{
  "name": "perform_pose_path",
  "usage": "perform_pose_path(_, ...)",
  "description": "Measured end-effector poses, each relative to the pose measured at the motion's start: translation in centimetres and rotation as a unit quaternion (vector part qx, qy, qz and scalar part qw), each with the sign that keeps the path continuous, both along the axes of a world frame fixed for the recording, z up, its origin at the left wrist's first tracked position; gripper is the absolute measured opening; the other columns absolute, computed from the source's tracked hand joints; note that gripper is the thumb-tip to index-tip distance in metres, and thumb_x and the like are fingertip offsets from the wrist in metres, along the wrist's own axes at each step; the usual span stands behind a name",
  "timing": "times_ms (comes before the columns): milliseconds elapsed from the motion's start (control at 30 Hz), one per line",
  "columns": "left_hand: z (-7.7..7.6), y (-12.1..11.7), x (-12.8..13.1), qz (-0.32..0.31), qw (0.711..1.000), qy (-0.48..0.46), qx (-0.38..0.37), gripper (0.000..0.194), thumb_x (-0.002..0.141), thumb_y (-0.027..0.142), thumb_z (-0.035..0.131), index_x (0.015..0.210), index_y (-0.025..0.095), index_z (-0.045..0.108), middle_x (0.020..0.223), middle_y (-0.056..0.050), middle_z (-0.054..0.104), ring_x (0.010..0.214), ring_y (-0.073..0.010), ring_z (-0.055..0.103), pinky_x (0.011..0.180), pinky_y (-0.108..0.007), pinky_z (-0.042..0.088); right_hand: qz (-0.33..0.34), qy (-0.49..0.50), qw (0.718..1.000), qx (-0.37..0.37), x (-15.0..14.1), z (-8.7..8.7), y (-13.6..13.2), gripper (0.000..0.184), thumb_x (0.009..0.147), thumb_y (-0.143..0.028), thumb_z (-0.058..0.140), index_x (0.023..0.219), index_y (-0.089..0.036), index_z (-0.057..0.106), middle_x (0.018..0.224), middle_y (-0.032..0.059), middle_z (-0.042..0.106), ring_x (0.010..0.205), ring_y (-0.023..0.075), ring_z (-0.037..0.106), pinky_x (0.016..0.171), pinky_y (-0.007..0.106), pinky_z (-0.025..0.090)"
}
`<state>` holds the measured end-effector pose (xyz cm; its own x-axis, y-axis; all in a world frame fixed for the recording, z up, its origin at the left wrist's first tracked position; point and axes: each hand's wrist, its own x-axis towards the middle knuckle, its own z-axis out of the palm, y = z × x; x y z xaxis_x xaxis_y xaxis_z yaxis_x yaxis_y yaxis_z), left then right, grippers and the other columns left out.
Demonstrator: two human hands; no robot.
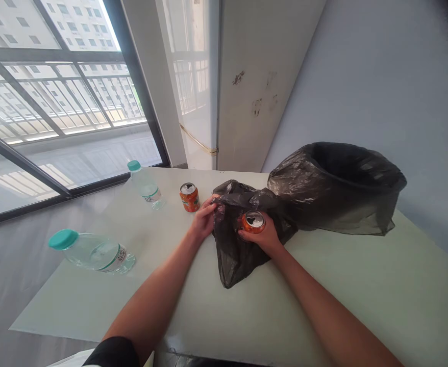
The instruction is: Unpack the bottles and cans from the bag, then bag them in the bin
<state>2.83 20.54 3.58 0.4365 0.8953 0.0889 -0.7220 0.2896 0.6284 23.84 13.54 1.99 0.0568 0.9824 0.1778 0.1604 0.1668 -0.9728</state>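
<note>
- Right hand (264, 235): fingers wrapped around an orange drink can (253, 222), opened top facing up, held right at the mouth of the small black plastic bag (243, 239).
- Can sits against the bag's crumpled front; can't tell if it's partly inside yet or just over the opening.
- Left hand (204, 220): fingers pinched on the bag's left rim, holding it up and open.
- Bag lies on the pale green table (362, 306), touching the bigger black bin liner (334, 186) behind it, which stands open to my right.
- Progress, my read: one can at the bag, not clearly released. Bag looks mostly flat, so little or nothing in it.
- Outside the bag: second orange can (189, 197) upright just left of my left hand; one water bottle (145, 186) with teal cap beyond it; another bottle (94, 251) lying on its side near the table's left edge.
</note>
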Motion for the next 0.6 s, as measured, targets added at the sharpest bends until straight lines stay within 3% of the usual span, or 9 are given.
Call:
perform_pose_path(300,0.09,0.05,0.0,-0.004,1.0,0.005,0.002,0.031,0.071,0.026,0.084,0.095,0.014,0.069,0.079,-0.002,0.068,0.066,-0.0116,0.061,0.06,-0.02,0.049,-0.019,-0.036,0.999,0.019,0.15,-0.09,-0.03,0.049,0.06,-0.045,0.094,0.094,-0.019,0.072,0.096,0.0115,0.079,0.089,0.03,0.076,0.087,0.044,0.062)
perform_pose_path(600,0.07,-0.04,0.0,-0.002,1.0,0.005,0.005,0.029,0.072,0.025,0.083,0.095,0.015,0.07,0.081,-0.002,0.068,0.066,-0.0114,0.061,0.062,-0.021,0.049,0.001,-0.008,1.0,0.02,-0.06,0.31,-0.15,0.046,0.06,-0.044,0.094,0.093,-0.021,0.073,0.096,0.0109,0.079,0.089,0.0301,0.076,0.085,0.043,0.063)
